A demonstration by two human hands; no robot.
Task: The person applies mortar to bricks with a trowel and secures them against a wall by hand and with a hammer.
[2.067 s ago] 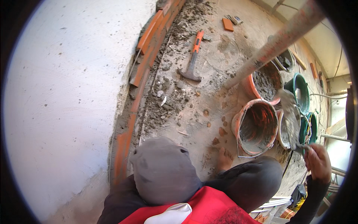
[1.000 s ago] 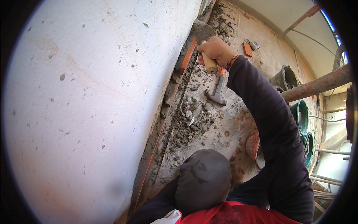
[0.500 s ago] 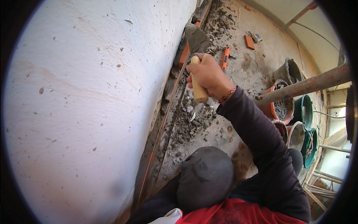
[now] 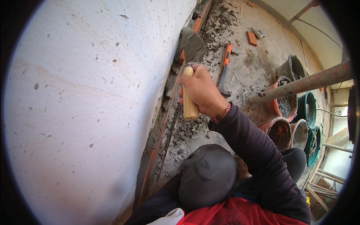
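Observation:
My right hand (image 4: 202, 90) is closed around the wooden handle of a trowel (image 4: 191, 95). Its grey, mortar-coated blade (image 4: 194, 47) reaches away from me, over the low brick edging (image 4: 182, 58) at the foot of the white wall. How far the blade touches the bricks or mortar I cannot tell. Just right of the hand, a hammer (image 4: 226, 62) with an orange and dark handle lies on the floor, head toward me. My left sleeve (image 4: 159, 195) runs behind my dark-clad knee (image 4: 207, 174); the left hand does not show.
The white wall (image 4: 82, 93) fills the left side. Mortar crumbs (image 4: 221, 22) litter the floor beside it. Farther off lie an orange brick piece (image 4: 251, 38) and a tape measure (image 4: 258, 33). At right, a slanting metal pole (image 4: 300, 86) crosses several buckets, including an orange one (image 4: 277, 99) holding mortar.
My right hand and the trowel have shifted a little toward me and left. More of the hammer, with its head, now shows past the hand.

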